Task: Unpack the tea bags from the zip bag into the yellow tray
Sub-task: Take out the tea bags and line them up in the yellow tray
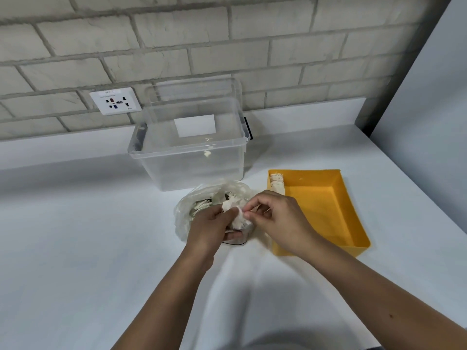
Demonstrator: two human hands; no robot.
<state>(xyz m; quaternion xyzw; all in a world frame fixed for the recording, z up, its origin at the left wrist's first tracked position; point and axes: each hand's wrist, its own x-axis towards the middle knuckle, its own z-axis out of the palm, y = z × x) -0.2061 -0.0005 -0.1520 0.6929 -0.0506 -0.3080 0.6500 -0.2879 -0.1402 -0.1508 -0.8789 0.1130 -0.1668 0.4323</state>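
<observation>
A crumpled clear zip bag (185, 215) lies on the white counter, with several tea bags showing through it. Over its mouth both hands meet on a bunch of white tea bags (236, 218). My left hand (209, 229) grips the bunch from the left and below. My right hand (280, 218) pinches its right edge with thumb and fingertips. The yellow tray (341, 198) sits just right of the bag. A short row of tea bags (276, 184) stands in the tray's far left corner.
A clear plastic storage box (187, 157) stands behind the zip bag, its lid leaning on the brick wall. A wall socket (115, 101) sits to the left of it. A grey panel (424, 97) bounds the counter on the right.
</observation>
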